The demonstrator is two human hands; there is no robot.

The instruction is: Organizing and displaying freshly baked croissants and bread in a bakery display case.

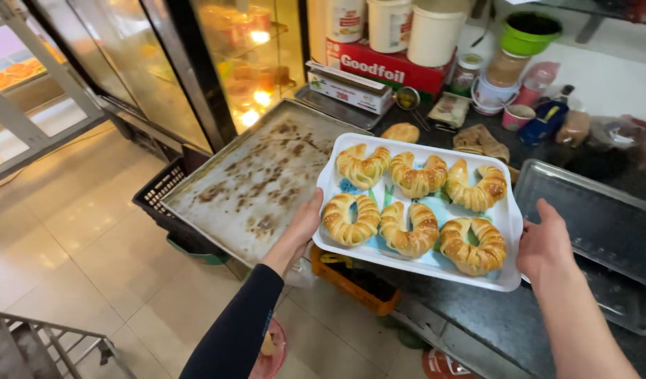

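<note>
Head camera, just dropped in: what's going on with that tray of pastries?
A person holds a white tray by its two short ends, left hand on one side, right hand on the other. Six horseshoe-shaped pastries sit on it in two rows. The tray hangs at the front edge of a dark counter, beside a large stained baking sheet. One more pastry lies on the counter behind.
</note>
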